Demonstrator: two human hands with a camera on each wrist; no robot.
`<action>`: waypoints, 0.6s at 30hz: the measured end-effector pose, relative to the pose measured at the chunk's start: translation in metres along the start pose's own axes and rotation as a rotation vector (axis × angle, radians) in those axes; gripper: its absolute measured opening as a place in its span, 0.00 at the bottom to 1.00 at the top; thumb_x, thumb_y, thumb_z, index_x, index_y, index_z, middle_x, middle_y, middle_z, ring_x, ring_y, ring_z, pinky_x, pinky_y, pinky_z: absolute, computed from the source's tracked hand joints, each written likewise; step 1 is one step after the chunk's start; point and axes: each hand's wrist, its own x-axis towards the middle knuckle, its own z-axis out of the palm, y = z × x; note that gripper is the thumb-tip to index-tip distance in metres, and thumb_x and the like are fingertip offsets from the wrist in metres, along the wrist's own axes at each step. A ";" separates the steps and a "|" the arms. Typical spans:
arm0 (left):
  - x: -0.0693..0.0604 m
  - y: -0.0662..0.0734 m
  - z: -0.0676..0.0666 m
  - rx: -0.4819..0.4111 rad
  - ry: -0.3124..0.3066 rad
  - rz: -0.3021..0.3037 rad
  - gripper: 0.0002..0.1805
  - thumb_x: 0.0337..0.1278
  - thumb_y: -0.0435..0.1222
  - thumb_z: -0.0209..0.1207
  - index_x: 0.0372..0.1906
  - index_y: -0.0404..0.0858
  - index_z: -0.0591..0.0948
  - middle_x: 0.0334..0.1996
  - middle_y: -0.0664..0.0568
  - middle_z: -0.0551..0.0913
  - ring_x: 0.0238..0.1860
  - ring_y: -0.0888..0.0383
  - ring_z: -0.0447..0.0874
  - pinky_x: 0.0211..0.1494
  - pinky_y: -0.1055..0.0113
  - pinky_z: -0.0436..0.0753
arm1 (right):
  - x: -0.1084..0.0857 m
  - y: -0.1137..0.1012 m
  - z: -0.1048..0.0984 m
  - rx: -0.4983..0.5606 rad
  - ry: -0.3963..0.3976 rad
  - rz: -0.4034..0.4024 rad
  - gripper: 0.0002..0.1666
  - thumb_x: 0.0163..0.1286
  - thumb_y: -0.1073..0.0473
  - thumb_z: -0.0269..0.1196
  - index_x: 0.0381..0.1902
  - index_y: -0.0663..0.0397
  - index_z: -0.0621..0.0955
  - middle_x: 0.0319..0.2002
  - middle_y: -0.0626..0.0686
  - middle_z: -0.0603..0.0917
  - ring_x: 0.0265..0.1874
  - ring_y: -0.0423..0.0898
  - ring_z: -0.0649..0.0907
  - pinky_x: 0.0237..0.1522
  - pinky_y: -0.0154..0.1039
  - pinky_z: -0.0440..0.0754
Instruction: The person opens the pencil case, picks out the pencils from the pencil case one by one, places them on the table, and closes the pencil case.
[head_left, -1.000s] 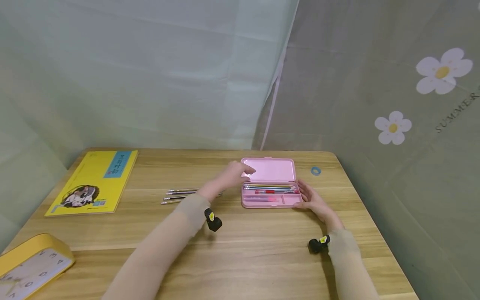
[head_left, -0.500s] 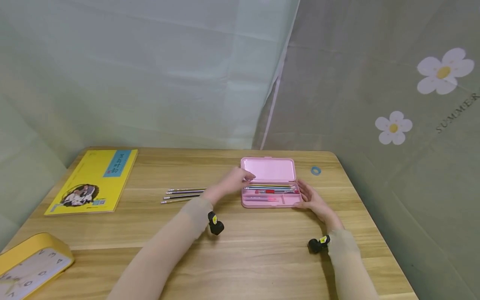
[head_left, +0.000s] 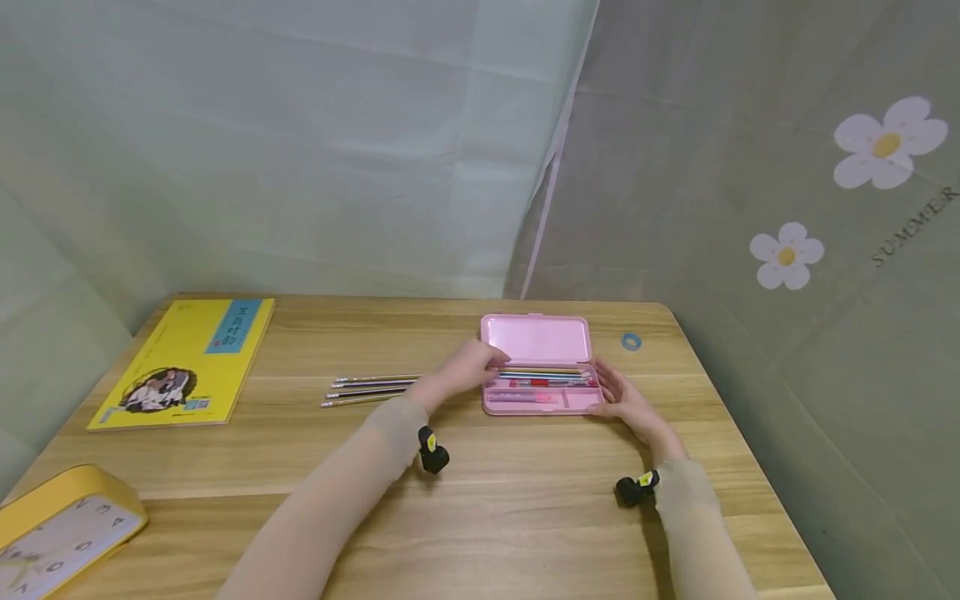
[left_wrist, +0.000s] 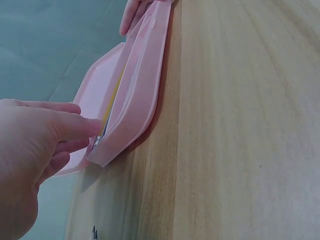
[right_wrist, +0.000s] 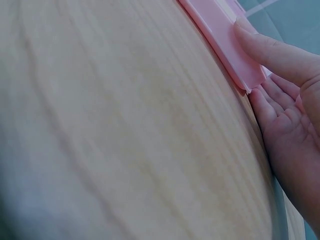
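Note:
A pink pencil case (head_left: 536, 327) lies with its lid folded back. Its rear compartment holds several pencils (head_left: 543, 372) and a red pen (head_left: 534, 383); a purple-and-pink marker (head_left: 521, 398) is in the front one. At the case's left end is my left hand (head_left: 468, 365), fingers fairly straight. In the left wrist view, a fingertip (left_wrist: 94, 126) touches the pencil ends by the rim, beside a yellow pencil (left_wrist: 112, 102). My right hand (head_left: 628, 406) holds the right end, thumb (right_wrist: 272, 52) against the case's front side, other fingers around the end, partly hidden.
Several more pencils (head_left: 367, 389) lie on the wooden table left of the case, partly behind my left forearm. A blue ring (head_left: 632, 342) sits to the right, a yellow book (head_left: 187, 362) far left, a yellow clock (head_left: 75, 525) at front left.
My left hand has come down slightly, from over the lid's left edge to the pencil ends in the rear compartment. My right hand stays in place at the right end.

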 end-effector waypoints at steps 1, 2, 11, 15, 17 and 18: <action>0.000 0.000 0.000 0.006 -0.001 -0.001 0.15 0.56 0.26 0.63 0.50 0.30 0.84 0.48 0.42 0.87 0.52 0.49 0.85 0.59 0.58 0.81 | 0.000 0.000 0.000 0.000 -0.002 0.002 0.58 0.60 0.69 0.67 0.78 0.60 0.44 0.78 0.62 0.47 0.78 0.57 0.47 0.76 0.43 0.50; 0.001 0.000 0.001 0.011 -0.001 -0.001 0.15 0.56 0.26 0.63 0.50 0.30 0.84 0.47 0.42 0.87 0.52 0.49 0.85 0.59 0.58 0.81 | 0.000 0.000 0.000 0.002 -0.003 0.001 0.58 0.60 0.69 0.67 0.78 0.60 0.44 0.78 0.62 0.47 0.78 0.57 0.47 0.76 0.44 0.50; 0.003 0.000 0.005 0.041 -0.009 -0.026 0.16 0.57 0.26 0.63 0.51 0.31 0.84 0.48 0.43 0.87 0.52 0.49 0.85 0.60 0.58 0.81 | 0.000 -0.001 0.001 0.010 -0.003 0.000 0.59 0.60 0.70 0.68 0.78 0.61 0.44 0.78 0.62 0.46 0.78 0.57 0.47 0.76 0.43 0.50; 0.005 0.000 0.005 0.059 -0.019 -0.034 0.16 0.57 0.27 0.63 0.52 0.31 0.83 0.47 0.43 0.87 0.51 0.49 0.85 0.60 0.59 0.81 | 0.001 0.000 0.001 0.015 -0.004 -0.011 0.58 0.60 0.72 0.67 0.77 0.62 0.43 0.78 0.63 0.46 0.78 0.57 0.47 0.76 0.40 0.51; 0.005 0.000 0.006 0.070 -0.024 -0.035 0.16 0.57 0.27 0.63 0.52 0.31 0.83 0.47 0.44 0.87 0.51 0.49 0.85 0.59 0.59 0.81 | 0.001 0.000 0.000 0.018 -0.004 -0.014 0.58 0.60 0.73 0.66 0.77 0.63 0.43 0.78 0.63 0.45 0.78 0.57 0.46 0.76 0.40 0.51; 0.006 0.001 0.006 0.074 -0.027 -0.038 0.16 0.58 0.28 0.63 0.52 0.31 0.83 0.46 0.44 0.87 0.51 0.49 0.85 0.59 0.59 0.81 | 0.001 0.001 0.000 0.017 -0.004 -0.014 0.58 0.60 0.73 0.66 0.77 0.63 0.43 0.78 0.63 0.45 0.78 0.57 0.46 0.76 0.40 0.51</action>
